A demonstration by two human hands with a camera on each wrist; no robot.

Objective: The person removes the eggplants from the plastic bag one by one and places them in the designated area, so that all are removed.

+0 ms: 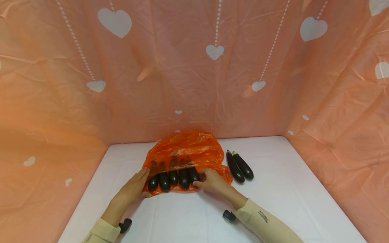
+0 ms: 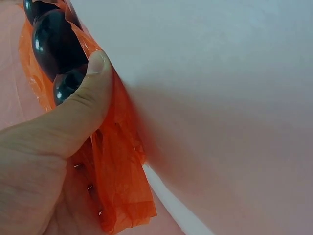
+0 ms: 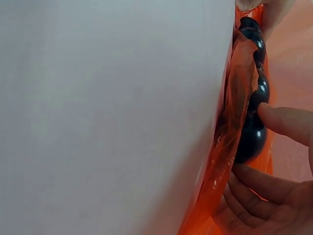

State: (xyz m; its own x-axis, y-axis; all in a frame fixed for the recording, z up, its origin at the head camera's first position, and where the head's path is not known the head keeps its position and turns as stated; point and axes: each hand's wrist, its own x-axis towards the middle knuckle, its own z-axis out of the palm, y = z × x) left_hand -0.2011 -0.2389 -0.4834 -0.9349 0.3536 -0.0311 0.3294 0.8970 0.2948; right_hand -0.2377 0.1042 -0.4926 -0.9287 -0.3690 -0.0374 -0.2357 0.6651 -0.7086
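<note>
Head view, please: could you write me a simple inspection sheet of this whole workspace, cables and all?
Surface: white tabletop.
Job's things: orange bag with five eggplants side by side, rounded ends showing at its mouth; two loose eggplants to its right.
Clutter: nothing seen.
Hands: left hand holds the bag's left edge; right hand grips the rightmost bagged eggplant.
Cables: nothing seen.
Surroundings: orange-pink curtain with white hearts.

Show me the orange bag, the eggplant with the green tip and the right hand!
Orange bag (image 1: 194, 145): head view, on its upper part.
Eggplant with the green tip (image 1: 244, 166): head view, middle of its dark body.
Right hand (image 1: 214, 181): head view, back of the hand.
</note>
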